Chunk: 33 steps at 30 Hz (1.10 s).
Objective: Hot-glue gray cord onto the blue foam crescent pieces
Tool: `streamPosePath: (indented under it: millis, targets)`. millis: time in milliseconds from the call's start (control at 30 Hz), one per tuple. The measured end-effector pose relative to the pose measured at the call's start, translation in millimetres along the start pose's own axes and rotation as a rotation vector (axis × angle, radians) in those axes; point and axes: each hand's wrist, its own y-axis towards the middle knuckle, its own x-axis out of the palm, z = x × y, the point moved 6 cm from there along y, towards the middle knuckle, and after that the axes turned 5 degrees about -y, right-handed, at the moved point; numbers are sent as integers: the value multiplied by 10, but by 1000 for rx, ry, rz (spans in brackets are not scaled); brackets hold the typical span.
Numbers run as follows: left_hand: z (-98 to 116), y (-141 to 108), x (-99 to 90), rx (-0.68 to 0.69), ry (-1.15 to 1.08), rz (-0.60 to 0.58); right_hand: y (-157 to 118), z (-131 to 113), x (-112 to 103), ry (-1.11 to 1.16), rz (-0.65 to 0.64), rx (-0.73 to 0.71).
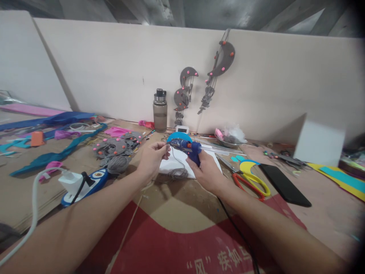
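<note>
My right hand is wrapped round the handle of a blue glue gun, whose nozzle points left. A clear glue stick juts from its back. Close to the nozzle tip, my left hand is closed in a pinch on a strand of grey yarn; the exact end between the fingertips is too small to make out. From there the strand runs down to a loose coil of grey yarn on a white sheet. Behind the gun lies a round blue piece.
To the right are scissors and a black phone. At left sit a power strip, a grey yarn ball and grey felt pieces. A bottle stands by the wall, where grey crescent ornaments hang. A black cord trails under my right forearm.
</note>
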Motion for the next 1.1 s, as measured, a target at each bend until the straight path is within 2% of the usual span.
streamPosePath:
  millis: [300, 567, 700, 800, 900, 967, 1100]
  targets:
    - [26, 14, 8, 11, -61, 1, 2, 40, 13, 10, -6, 30]
    - [-15, 102, -73, 14, -67, -38, 12, 115, 36, 70, 17, 75]
    - [-16, 130, -108, 26, -100, -18, 19, 320, 89, 261, 53, 227]
    - [-8, 124, -107, 21, -113, -8, 20, 517, 215, 509, 0, 376]
    - [3, 109, -107, 18, -117, 13, 33, 671, 299, 627, -39, 463]
    - [13, 100, -104, 20, -122, 21, 42, 766, 312, 586, -52, 507]
    - [58, 101, -102, 54, -107, 23, 64, 909, 263, 337, -49, 526]
